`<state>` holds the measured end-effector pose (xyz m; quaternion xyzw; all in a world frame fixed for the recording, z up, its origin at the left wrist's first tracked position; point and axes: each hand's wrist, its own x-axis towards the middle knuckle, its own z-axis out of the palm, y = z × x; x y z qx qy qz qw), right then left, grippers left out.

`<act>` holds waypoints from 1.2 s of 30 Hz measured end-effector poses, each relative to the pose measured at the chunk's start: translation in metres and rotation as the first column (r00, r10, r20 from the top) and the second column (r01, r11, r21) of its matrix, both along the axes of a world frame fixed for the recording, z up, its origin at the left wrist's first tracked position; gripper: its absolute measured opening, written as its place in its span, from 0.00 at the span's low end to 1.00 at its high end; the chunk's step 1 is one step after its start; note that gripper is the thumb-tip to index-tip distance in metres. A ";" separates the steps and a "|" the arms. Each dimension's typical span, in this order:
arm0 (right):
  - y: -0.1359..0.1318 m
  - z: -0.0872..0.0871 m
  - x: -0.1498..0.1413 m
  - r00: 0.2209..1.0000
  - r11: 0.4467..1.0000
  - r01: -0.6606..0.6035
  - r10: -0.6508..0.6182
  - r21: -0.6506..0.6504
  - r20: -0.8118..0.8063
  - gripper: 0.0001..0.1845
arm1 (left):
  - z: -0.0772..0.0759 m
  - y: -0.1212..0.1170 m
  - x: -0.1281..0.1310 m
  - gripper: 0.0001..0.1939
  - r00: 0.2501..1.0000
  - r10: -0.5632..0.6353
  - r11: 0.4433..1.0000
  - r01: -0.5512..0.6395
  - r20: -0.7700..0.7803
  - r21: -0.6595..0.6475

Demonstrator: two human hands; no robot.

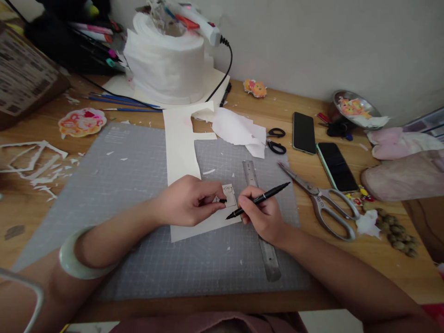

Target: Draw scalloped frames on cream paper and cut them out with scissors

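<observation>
The black pen [268, 196] lies slantwise in the right hand [262, 212], a little below and right of the middle of the frame, its fine tip pointing down and left just by the paper [182, 159]. Thumb and fingers are closed round its barrel, with its far end sticking out toward the upper right (whether that end is covered, I cannot tell). The left hand [190, 202] is over the paper, thumb and forefinger pinched almost together on a small black piece [223, 200], perhaps the pen's cap; the other fingers are curled in

The pen looks light and stiff, with a smooth barrel that could roll or slip in a loose grip; its middle seems the best place to hold it, well clear of the tip. The paper looks thin and bendy (its narrow strips, higher up, would probably tear first), so it is best steadied flat by its broad lower part. Line drawing shows beside the pinched fingers, partly hidden

Under the paper spreads the grey mat [138, 273]. The metal ruler [269, 261] runs beneath the right hand, and the big scissors [314, 190] lie to the right, handles toward the lower right
</observation>
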<state>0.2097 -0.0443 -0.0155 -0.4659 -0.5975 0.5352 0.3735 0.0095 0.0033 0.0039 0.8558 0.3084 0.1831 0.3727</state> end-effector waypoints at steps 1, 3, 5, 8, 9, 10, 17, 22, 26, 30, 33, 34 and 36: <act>0.000 0.000 0.000 1.000 1.000 -0.002 0.002 -0.002 0.002 0.15 | 0.000 0.000 0.000 0.06 1.000 -0.004 1.000 0.004 0.003 0.005; 0.000 0.000 0.000 1.000 1.000 -0.009 0.009 0.002 0.002 0.15 | 0.000 0.000 0.000 0.06 1.000 -0.015 1.000 0.015 0.003 0.013; 0.000 0.000 0.000 1.000 1.000 -0.010 0.010 0.014 -0.005 0.15 | 0.000 -0.001 0.000 0.06 1.000 -0.027 1.000 0.027 0.008 0.005; -0.001 -0.001 0.001 1.000 1.000 0.003 -0.002 0.006 -0.025 0.15 | 0.000 -0.002 -0.001 0.05 0.994 0.076 0.996 -0.071 0.074 -0.059; -0.001 -0.002 0.001 1.000 1.000 0.007 -0.007 -0.004 -0.029 0.15 | 0.000 -0.002 -0.002 0.05 0.979 0.166 0.984 -0.156 0.115 -0.089; -0.001 -0.002 0.001 0.999 1.000 0.009 -0.010 -0.012 -0.033 0.15 | 0.000 -0.001 -0.002 0.04 0.949 0.273 0.959 -0.255 0.157 -0.123; 0.001 -0.001 0.000 0.998 0.999 0.026 -0.024 0.044 -0.050 0.13 | -0.002 0.005 -0.003 0.05 0.717 0.640 0.765 -0.566 0.274 -0.307; 0.002 -0.003 0.000 0.999 1.000 -0.001 0.002 0.018 -0.053 0.14 | -0.004 0.004 -0.001 0.05 0.724 0.622 0.779 -0.536 0.298 -0.324; 0.001 -0.004 0.001 0.999 1.000 -0.008 0.007 -0.018 -0.043 0.14 | -0.004 0.004 0.000 0.04 0.716 0.622 0.781 -0.533 0.318 -0.327; 0.000 -0.004 0.002 0.999 1.000 -0.010 0.009 -0.026 -0.042 0.14 | -0.003 0.004 0.000 0.03 0.716 0.622 0.780 -0.536 0.316 -0.323; -0.001 -0.003 0.001 0.999 0.999 -0.022 0.021 -0.030 -0.038 0.14 | -0.002 0.004 0.000 0.04 0.718 0.622 0.780 -0.536 0.313 -0.322; -0.001 -0.003 0.001 0.999 0.999 -0.027 0.025 -0.035 -0.038 0.14 | -0.002 0.003 0.000 0.05 0.720 0.620 0.782 -0.535 0.311 -0.320; 0.000 -0.002 0.001 0.999 0.998 -0.032 0.030 -0.047 -0.042 0.14 | -0.002 0.003 0.000 0.05 0.728 0.615 0.786 -0.533 0.303 -0.314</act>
